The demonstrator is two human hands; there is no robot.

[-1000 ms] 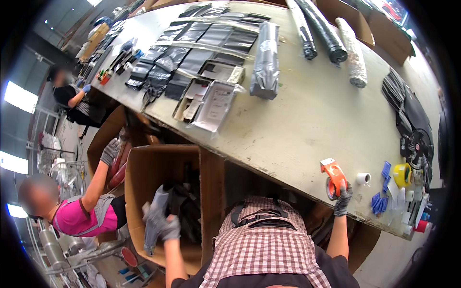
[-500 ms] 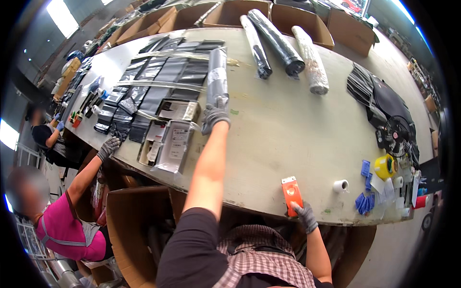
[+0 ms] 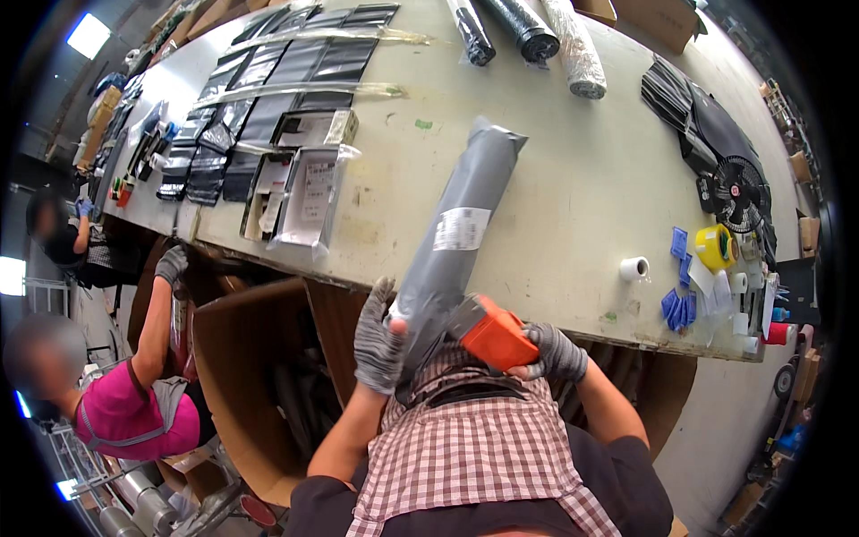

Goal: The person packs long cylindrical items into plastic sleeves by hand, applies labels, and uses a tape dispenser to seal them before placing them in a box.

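Observation:
A long grey plastic-wrapped package (image 3: 467, 183) with a white label slants from the table down to my waist. My gloved left hand (image 3: 379, 345) grips its near end, thumb against the plastic. In my gloved right hand (image 3: 553, 352) is an orange hand-held tool (image 3: 495, 337) with a greyish front end. That front end lies close against the package's near end; whether they touch I cannot tell.
Left on the table are open boxes (image 3: 306, 201) and flat dark plastic bags (image 3: 309, 67). Wrapped rolls (image 3: 574, 55) lie at the back. A small fan (image 3: 739, 191), yellow tape (image 3: 713, 245) and a white roll (image 3: 634, 268) are right. A co-worker (image 3: 143, 407) stands left, near a carton (image 3: 242, 403).
My left hand has drawn the grey package from beside the bags toward my waist. The orange tool has been lifted and turned toward the package's near end. The co-worker's hand has shifted nearer.

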